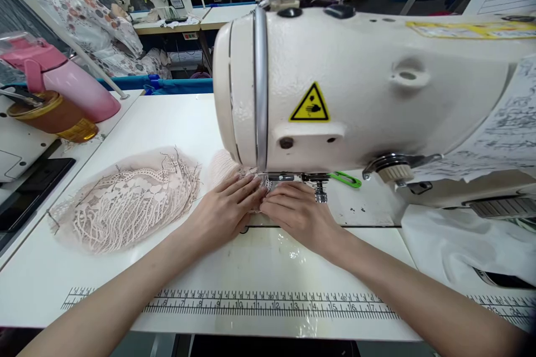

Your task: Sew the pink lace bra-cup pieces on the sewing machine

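Under the head of a white sewing machine (355, 89) lies pale pink lace fabric (221, 169). My left hand (228, 206) rests on this fabric just left of the presser foot, fingers close together and pressing it down. From the right, my right hand (301, 212) meets it with its fingers together, their tips by the fabric's edge; the machine partly covers them. The needle area is mostly hidden. A second lace piece (129, 201) with loose dark threads lies flat on the table, left of my left hand.
A pink bottle (79, 83), an amber cup (58, 117) and a black phone (33, 192) stand or lie at the left. A green tool (345, 179) is behind my right hand. White cloth (460, 245) lies right. Another person (87, 28) is at the back left.
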A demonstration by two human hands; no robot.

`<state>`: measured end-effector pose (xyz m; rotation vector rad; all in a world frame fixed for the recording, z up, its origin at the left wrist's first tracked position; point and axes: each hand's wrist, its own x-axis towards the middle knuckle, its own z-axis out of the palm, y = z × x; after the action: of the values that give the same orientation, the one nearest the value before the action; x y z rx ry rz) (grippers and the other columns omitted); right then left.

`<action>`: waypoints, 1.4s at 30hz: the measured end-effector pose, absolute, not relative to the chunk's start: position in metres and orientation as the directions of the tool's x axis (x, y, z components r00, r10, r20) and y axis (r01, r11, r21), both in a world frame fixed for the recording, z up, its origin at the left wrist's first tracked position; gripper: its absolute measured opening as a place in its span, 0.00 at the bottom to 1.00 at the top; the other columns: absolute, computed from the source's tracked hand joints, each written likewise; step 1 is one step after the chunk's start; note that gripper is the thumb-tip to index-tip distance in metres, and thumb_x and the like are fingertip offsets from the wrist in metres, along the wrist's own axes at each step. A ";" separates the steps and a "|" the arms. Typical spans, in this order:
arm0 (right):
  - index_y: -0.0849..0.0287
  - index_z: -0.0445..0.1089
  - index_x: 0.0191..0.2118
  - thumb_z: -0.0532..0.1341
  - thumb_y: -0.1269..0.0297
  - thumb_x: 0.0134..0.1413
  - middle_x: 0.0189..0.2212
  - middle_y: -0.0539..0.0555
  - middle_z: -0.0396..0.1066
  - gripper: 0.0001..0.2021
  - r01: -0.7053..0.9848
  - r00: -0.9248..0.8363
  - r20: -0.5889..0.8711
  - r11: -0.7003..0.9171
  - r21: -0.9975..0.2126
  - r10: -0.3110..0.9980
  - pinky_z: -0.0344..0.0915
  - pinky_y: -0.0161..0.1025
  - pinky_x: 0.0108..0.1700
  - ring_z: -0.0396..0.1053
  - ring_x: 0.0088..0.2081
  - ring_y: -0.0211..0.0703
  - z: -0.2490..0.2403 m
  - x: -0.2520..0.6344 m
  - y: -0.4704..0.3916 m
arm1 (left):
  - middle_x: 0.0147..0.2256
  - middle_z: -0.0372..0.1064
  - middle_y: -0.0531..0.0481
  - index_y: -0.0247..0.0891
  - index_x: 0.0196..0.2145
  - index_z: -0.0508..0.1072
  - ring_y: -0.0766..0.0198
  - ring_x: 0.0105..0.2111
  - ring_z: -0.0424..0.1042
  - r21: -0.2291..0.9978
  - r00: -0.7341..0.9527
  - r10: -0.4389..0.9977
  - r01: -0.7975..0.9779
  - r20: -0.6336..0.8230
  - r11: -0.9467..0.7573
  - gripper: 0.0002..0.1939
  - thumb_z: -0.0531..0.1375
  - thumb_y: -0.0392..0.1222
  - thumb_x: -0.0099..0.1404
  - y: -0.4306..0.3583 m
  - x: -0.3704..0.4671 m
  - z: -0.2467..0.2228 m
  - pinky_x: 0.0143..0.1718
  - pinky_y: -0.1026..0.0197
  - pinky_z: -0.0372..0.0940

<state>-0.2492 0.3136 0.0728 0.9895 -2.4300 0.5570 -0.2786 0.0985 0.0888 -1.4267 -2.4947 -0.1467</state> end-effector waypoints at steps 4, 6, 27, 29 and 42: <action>0.54 0.74 0.35 0.54 0.73 0.64 0.31 0.49 0.75 0.13 -0.715 -0.652 0.547 0.666 -0.213 -0.525 0.65 0.37 0.42 0.70 0.37 0.37 0.072 -0.250 0.315 | 0.58 0.65 0.41 0.31 0.59 0.66 0.53 0.58 0.67 -0.076 -0.489 0.821 0.845 0.293 0.530 0.21 0.47 0.36 0.71 0.101 -0.277 0.087 0.59 0.47 0.65; 0.54 0.74 0.36 0.54 0.73 0.63 0.31 0.49 0.75 0.12 -0.714 -0.656 0.546 0.663 -0.225 -0.521 0.64 0.37 0.41 0.70 0.37 0.37 0.072 -0.251 0.316 | 0.57 0.66 0.41 0.30 0.59 0.66 0.53 0.58 0.67 -0.089 -0.492 0.815 0.838 0.306 0.539 0.21 0.48 0.36 0.71 0.103 -0.276 0.087 0.59 0.48 0.65; 0.53 0.73 0.38 0.53 0.76 0.61 0.41 0.46 0.77 0.13 -0.598 -0.720 0.520 0.790 -0.131 -0.459 0.58 0.41 0.37 0.72 0.36 0.38 0.082 -0.249 0.332 | 0.56 0.67 0.40 0.33 0.58 0.67 0.52 0.56 0.68 -0.132 -0.510 0.816 0.820 0.271 0.556 0.20 0.50 0.38 0.71 0.110 -0.270 0.092 0.59 0.46 0.63; 0.52 0.74 0.39 0.52 0.74 0.62 0.40 0.47 0.77 0.15 -0.592 -0.746 0.501 0.781 -0.199 -0.438 0.61 0.42 0.40 0.72 0.37 0.39 0.087 -0.249 0.332 | 0.56 0.68 0.40 0.33 0.58 0.67 0.52 0.56 0.69 -0.136 -0.507 0.816 0.820 0.277 0.556 0.20 0.49 0.38 0.71 0.111 -0.270 0.092 0.59 0.47 0.63; 0.43 0.75 0.42 0.54 0.68 0.63 0.36 0.48 0.77 0.14 -0.577 -0.773 0.504 0.758 -0.304 -0.386 0.67 0.44 0.43 0.72 0.39 0.43 0.079 -0.263 0.334 | 0.58 0.65 0.39 0.34 0.61 0.64 0.50 0.58 0.66 -0.099 -0.570 0.787 0.791 0.237 0.603 0.22 0.51 0.38 0.72 0.114 -0.270 0.090 0.60 0.44 0.61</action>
<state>-0.2629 0.3335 0.0794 0.7328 -2.5399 0.6313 -0.2698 0.1139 0.0902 -1.2942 -2.5755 -0.0268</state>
